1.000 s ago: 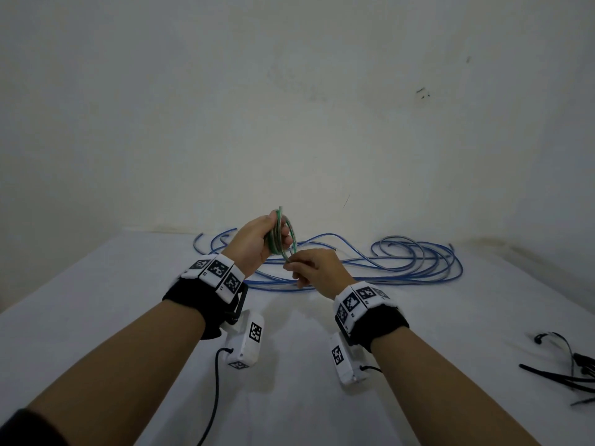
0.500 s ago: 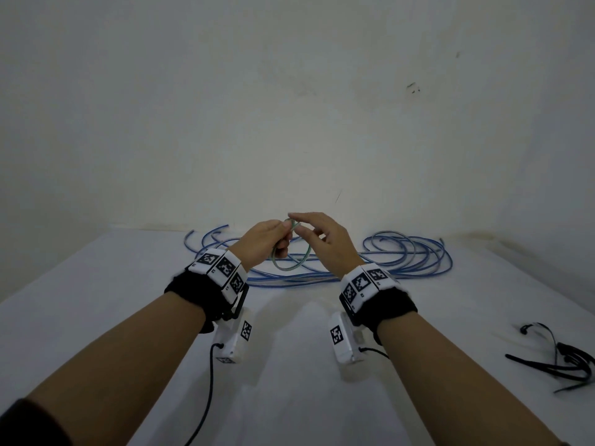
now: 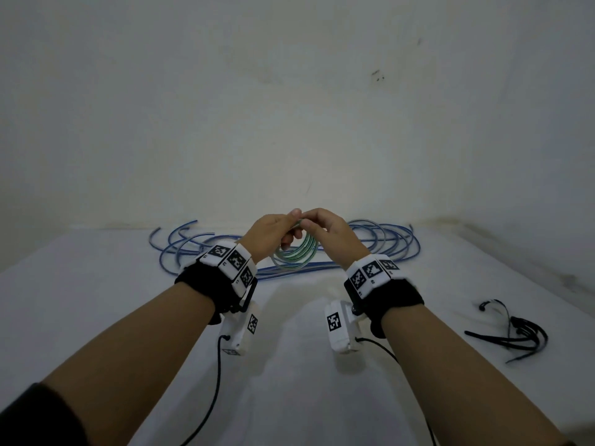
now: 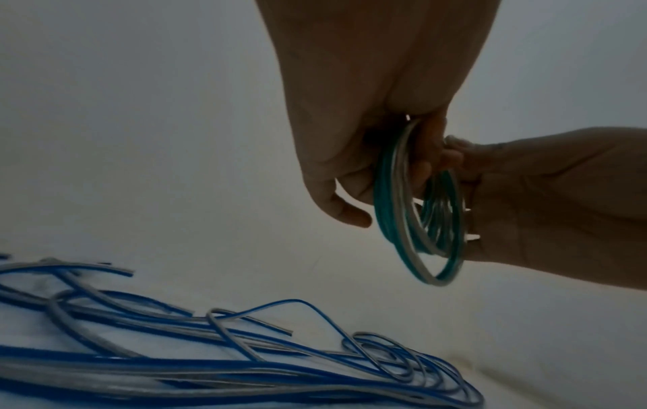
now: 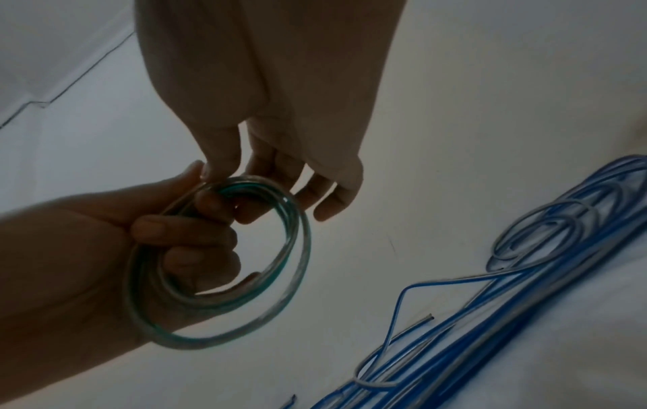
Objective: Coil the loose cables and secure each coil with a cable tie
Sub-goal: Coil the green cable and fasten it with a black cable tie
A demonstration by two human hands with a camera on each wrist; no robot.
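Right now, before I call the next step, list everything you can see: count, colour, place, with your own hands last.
green coil: one, green and clear, held up above the table between both hands.
blue cables: a loose tangle, count unclear, blue and grey, on the table by the far wall.
cable ties: a small black bunch, count unclear, on the table at the right.
table: one, white.
wall: off-white, behind the table.
wrist cameras: two, white with black markers, under the wrists.
left hand: fingers curled through the coil.
right hand: pinches the coil's top.
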